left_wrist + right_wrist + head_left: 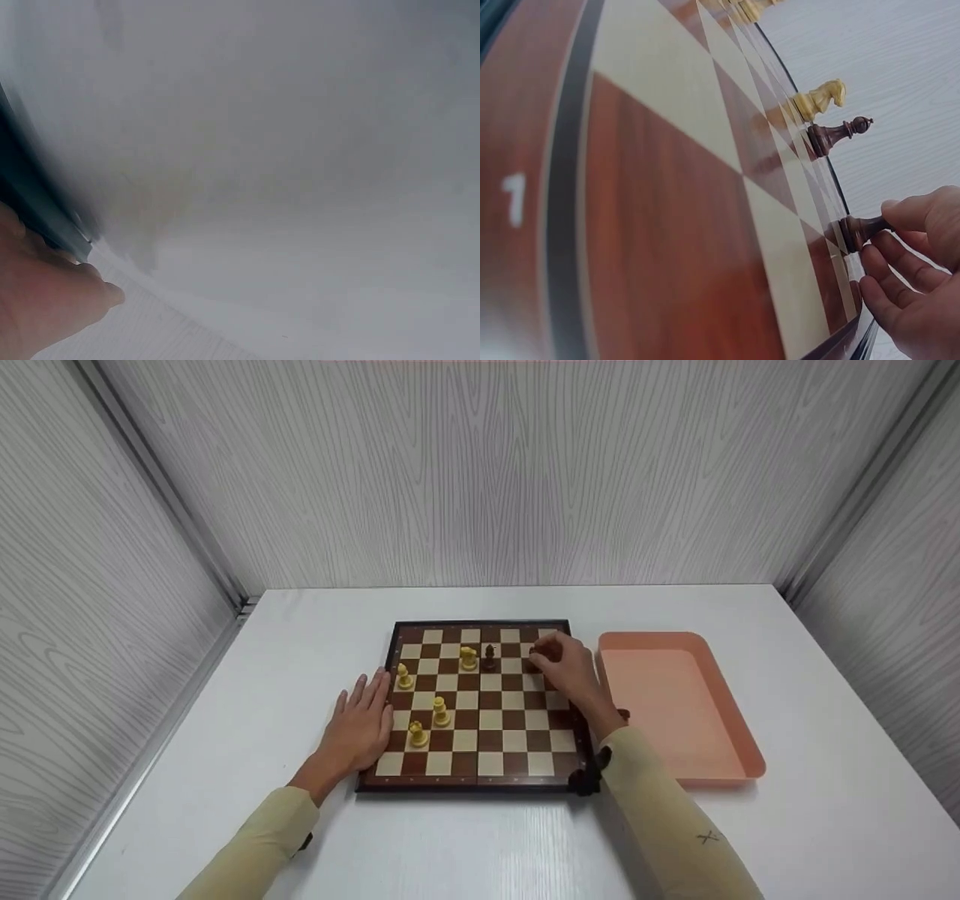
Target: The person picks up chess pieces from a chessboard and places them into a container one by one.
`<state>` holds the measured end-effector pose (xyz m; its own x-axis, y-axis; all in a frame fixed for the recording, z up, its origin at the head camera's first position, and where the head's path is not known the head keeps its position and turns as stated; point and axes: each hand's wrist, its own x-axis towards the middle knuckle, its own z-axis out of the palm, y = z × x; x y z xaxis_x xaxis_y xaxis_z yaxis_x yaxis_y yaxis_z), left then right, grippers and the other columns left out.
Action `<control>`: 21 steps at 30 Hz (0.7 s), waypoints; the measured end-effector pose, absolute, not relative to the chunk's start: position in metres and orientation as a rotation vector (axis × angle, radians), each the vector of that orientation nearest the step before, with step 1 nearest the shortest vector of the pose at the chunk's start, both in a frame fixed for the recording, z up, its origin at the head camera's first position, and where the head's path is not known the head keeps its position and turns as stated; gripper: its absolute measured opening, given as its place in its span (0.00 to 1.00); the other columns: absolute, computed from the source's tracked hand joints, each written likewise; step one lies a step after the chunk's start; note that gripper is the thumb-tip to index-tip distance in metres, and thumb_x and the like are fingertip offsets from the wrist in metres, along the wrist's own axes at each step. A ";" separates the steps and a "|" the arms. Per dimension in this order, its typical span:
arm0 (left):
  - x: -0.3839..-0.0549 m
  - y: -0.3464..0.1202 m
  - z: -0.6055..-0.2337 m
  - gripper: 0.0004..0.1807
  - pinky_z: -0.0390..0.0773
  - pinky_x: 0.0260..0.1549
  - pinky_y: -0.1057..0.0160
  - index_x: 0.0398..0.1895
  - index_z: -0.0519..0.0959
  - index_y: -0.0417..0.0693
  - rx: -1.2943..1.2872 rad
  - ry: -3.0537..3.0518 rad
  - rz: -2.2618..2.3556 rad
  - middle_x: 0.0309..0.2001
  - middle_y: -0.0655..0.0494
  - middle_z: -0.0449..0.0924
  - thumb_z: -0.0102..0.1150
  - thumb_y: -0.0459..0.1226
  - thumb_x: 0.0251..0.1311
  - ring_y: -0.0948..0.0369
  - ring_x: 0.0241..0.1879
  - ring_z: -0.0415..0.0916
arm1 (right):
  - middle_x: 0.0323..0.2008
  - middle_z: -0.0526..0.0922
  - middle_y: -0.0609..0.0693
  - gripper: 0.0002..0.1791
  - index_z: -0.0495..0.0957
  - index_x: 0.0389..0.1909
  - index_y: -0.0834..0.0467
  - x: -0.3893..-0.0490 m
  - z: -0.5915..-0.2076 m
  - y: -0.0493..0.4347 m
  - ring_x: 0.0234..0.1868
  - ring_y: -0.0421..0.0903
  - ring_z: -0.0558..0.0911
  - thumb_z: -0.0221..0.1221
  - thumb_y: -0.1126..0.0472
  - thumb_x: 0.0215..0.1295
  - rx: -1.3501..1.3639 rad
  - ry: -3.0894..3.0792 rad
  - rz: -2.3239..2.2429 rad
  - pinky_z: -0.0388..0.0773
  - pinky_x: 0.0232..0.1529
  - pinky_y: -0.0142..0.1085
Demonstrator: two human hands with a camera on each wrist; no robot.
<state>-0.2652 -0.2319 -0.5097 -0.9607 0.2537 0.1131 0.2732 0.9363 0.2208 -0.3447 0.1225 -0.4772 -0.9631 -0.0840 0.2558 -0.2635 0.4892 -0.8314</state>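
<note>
The right hand (568,664) pinched a dark chess piece (851,234) between thumb and fingers, at the far right of the chessboard (491,742). The left hand (362,727) lay, fingers extended, at its left edge; four yellow pieces (441,714) and a dark bishop (490,658) stood between.

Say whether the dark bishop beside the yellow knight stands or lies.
Upright: the dark bishop stands with its base on the chessboard, head on top.

The right hand (568,669) hides the head of a dark-brown, round-based chess piece (853,233), its kind impossible to tell; well above the grip, the right-wrist view's top edge crops a glossy, pale-yellow chess piece (756,9).
</note>
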 end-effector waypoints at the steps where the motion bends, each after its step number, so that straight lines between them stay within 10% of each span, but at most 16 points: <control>1: -0.265 -0.232 -0.509 0.33 0.45 0.74 0.35 0.82 0.46 0.35 -0.410 -3.007 -0.365 0.82 0.42 0.45 0.31 0.42 0.82 0.40 0.80 0.42 | 0.48 0.85 0.57 0.12 0.82 0.51 0.63 -0.345 -0.477 0.123 0.50 0.52 0.83 0.65 0.63 0.70 0.301 -2.550 1.473 0.78 0.54 0.47; 21: -0.265 -0.232 -0.509 0.33 0.44 0.74 0.36 0.82 0.45 0.35 -0.399 -3.021 -0.364 0.82 0.41 0.44 0.31 0.42 0.82 0.40 0.80 0.41 | 0.46 0.87 0.54 0.14 0.83 0.51 0.60 -0.341 -0.458 0.125 0.48 0.50 0.84 0.65 0.56 0.71 0.304 -2.576 1.328 0.80 0.52 0.47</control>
